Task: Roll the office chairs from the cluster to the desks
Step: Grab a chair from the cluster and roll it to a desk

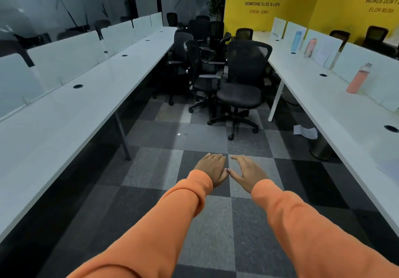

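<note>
Several black office chairs stand bunched in the aisle ahead, between two long white desks. The nearest chair (241, 88) faces me, with a mesh back and a five-wheel base. Behind it and to its left another chair (200, 72) is pressed against the cluster. My left hand (212, 167) and my right hand (246, 172) are stretched out in front of me over the carpet, palms down, fingers straight, thumbs nearly touching. Both hold nothing and are well short of the nearest chair. Orange sleeves cover both arms.
The left desk (71, 113) and the right desk (336, 105) line the aisle, each with white dividers. Orange, pink and blue bottles (358, 79) stand on the right desk. A metal bin (319, 148) with paper sits under it. More chairs stand beyond the right desk.
</note>
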Available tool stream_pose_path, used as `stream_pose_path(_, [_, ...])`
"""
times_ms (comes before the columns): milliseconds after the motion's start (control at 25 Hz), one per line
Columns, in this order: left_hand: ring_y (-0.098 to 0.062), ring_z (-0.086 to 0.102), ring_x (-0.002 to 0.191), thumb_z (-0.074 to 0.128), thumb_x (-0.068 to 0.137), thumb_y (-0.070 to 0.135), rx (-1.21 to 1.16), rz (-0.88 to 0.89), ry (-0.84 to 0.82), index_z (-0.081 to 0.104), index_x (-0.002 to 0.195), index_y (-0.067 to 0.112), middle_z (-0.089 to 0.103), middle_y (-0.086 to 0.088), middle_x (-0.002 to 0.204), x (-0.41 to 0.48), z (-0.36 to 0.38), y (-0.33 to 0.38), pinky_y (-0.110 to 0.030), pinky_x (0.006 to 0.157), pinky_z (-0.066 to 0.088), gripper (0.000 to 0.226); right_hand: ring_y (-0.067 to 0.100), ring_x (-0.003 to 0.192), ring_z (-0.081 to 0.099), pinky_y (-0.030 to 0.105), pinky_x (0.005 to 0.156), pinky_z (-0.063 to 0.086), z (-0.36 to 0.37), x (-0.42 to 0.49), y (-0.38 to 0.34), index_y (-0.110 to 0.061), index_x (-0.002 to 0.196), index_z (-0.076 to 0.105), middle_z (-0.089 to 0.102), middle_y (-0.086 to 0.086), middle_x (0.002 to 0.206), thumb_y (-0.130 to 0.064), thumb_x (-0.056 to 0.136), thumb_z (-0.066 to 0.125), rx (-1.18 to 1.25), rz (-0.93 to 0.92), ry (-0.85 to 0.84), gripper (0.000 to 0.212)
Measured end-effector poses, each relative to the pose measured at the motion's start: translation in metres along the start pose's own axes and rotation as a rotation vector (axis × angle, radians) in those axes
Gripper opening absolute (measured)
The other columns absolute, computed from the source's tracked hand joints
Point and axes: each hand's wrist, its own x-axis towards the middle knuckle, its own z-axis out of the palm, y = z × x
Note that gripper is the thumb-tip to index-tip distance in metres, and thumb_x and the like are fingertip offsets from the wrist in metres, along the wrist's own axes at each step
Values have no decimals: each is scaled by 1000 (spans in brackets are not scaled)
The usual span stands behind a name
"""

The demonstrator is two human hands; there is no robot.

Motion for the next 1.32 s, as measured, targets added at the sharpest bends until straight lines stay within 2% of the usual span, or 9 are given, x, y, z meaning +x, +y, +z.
stream_pose_path(280, [-27, 44, 133, 37, 100, 36, 18, 1, -26, 42, 141, 5, 48, -14, 144, 106, 11, -50, -39, 117, 24, 51, 17, 126, 49, 29, 106, 39, 16, 109, 42, -17, 141, 46, 52, 2, 140, -51, 95, 51, 8, -7, -23, 57])
stream_pose_path(520, [-29, 46, 130, 36, 100, 36, 34, -38, -38, 44, 138, 4, 49, -15, 141, 239, 14, -97, -39, 115, 26, 51, 16, 128, 49, 30, 106, 40, 20, 242, 102, -19, 140, 47, 52, 0, 141, -52, 95, 51, 26, -24, -25, 57])
stream_pose_path(880, [-29, 52, 121, 34, 102, 34, 5, -97, -36, 46, 135, 5, 56, -15, 132, 398, -6, -130, -37, 103, 37, 46, 15, 124, 52, 31, 105, 40, 1, 396, 170, -18, 139, 48, 56, -1, 136, -49, 95, 51, 3, -39, 0, 54])
stream_pose_path(1040, [-27, 53, 116, 35, 101, 37, -15, -117, -60, 48, 130, 7, 57, -12, 129, 462, 2, -163, -36, 96, 41, 44, 17, 132, 46, 31, 110, 36, -3, 457, 201, -18, 141, 45, 52, 1, 141, -51, 95, 50, -14, -28, -2, 57])
stream_pose_path(1320, [-27, 52, 118, 35, 100, 37, -46, -106, -56, 48, 132, 8, 55, -11, 130, 605, 16, -239, -38, 92, 43, 44, 17, 127, 50, 32, 107, 39, 7, 602, 250, -18, 139, 48, 54, 0, 139, -52, 94, 50, -63, 8, -7, 56])
